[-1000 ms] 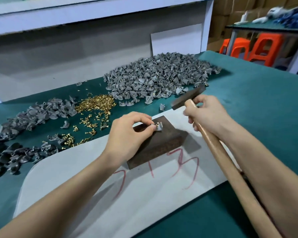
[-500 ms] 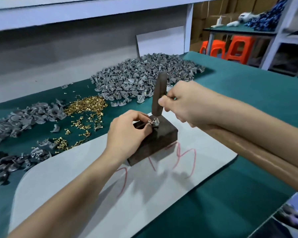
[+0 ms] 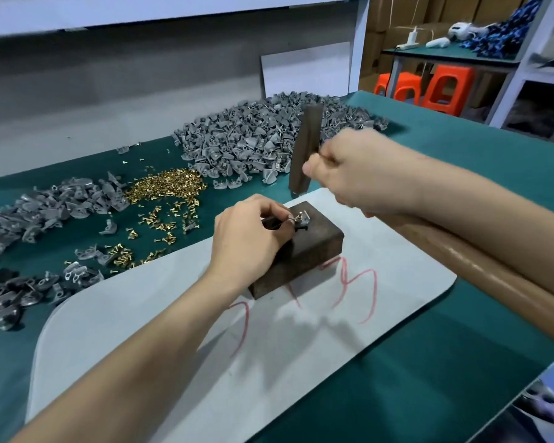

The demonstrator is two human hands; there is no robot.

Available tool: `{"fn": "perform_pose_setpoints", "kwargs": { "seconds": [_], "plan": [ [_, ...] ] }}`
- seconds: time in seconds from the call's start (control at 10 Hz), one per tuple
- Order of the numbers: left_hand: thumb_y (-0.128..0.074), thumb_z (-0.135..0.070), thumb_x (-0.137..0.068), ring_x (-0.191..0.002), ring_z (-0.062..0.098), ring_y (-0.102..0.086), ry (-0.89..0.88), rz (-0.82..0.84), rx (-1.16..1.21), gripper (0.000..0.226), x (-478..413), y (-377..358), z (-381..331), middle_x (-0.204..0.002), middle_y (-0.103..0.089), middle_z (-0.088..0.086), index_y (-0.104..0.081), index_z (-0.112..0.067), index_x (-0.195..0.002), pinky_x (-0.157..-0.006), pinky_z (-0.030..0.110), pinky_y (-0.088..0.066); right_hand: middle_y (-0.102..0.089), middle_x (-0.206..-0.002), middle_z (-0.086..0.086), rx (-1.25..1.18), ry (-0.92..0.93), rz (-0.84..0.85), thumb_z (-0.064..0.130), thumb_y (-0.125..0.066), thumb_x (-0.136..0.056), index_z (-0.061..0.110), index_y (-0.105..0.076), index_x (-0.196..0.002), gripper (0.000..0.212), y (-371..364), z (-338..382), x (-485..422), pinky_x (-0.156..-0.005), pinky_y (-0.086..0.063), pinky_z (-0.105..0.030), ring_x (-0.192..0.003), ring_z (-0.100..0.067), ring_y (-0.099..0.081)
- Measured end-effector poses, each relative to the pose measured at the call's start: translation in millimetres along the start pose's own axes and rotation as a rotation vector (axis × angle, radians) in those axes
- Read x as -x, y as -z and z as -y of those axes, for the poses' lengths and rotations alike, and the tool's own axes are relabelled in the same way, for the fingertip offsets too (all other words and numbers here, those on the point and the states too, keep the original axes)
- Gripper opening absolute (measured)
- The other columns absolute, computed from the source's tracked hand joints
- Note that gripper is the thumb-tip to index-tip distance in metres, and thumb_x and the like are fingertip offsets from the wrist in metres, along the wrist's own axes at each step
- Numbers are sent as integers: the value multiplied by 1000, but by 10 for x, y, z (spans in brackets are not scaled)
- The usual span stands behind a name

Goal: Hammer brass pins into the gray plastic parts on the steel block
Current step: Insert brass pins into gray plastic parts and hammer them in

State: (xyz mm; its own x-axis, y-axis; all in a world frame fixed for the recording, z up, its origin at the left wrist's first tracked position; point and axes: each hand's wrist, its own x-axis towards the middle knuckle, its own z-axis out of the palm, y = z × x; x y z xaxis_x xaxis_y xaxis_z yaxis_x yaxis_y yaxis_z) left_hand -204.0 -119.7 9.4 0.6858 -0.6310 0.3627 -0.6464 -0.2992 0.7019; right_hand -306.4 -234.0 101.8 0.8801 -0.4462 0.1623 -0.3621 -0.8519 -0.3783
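Green bench, gray mat, block at centre; orange stools upper right. Fingers of left hand pinch the part on the block. The right hand grips the hammer, head above it.

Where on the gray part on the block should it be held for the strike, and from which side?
Pinch the gray part by its left edge, coming low from the left, as the left hand does. The brass pin stands upright on it with the hammer head poised above, so the grip probably belongs beside the pin, not over it.
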Motion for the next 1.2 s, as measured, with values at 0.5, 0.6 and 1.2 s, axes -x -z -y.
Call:
{"fn": "perform_pose_setpoints", "kwargs": {
  "seconds": [0.5, 0.6, 1.2],
  "plan": [
    [-74, -16, -78, -89, 17, -64, -20, 18, -10, 8, 20, 27, -7, -82, -64, -14, -69, -20, -73, -91, 41, -46, -47, -63, 0, 50, -20, 69, 32, -38, -98, 18, -41, -63, 39, -151, -15, 72, -51, -44, -24, -59, -24, -52],
    [-74, -17, -78, -90, 17, -64, -10, 23, -7, 10, 3, 24, -12, -83, -64, -15, -69, -22, -72, -93, 41, -45, -51, -58, -3, -1, -9, 2, 31, -39, -98, 14, -47, -64, 39, -74, -32, 69, -34, -39, -19, -42, -18, -55],
    [-74, -15, -78, -87, 16, -64, -9, 20, -26, 12, 26, 33, -22, -80, -63, -16, -68, -24, -71, -92, 41, -46, -34, -61, 1, 80, -38, 74, 31, -40, -97, 19, -31, -59, 41, -127, 64, 73, -59, -37, -26, -52, -21, -38]
  ]
}}
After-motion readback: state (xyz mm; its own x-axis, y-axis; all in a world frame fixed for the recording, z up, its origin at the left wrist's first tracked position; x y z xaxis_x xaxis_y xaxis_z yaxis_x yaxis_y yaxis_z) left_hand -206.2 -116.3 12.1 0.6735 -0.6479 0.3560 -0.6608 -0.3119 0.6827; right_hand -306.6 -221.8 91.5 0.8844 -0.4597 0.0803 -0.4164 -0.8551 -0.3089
